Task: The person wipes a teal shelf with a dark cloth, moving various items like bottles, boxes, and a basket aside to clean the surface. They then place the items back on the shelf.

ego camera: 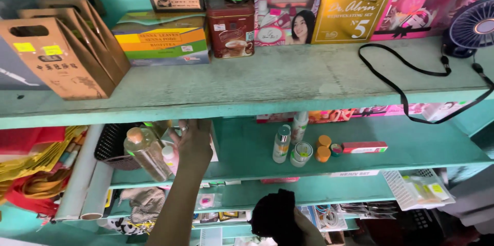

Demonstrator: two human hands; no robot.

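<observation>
left hand [193,140] raised into the middle shelf [247,166], fingers curled on a small pink bottle [170,157] | clear bottle [145,152] with cork-coloured cap at 9 o'clock of it, black basket [110,146] behind | right hand [280,215] at 6 o'clock, wrapped in black cloth, grip cannot be told

L hand [193,140] fingers hidden behind shelf edge [206,110]; grip unclear; fan [471,25] cut off

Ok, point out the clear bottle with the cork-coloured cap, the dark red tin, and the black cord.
Clear bottle with cork-coloured cap [145,157], head view, glass body.
Dark red tin [230,29], head view, front face.
Black cord [399,87], head view, loop.
</observation>
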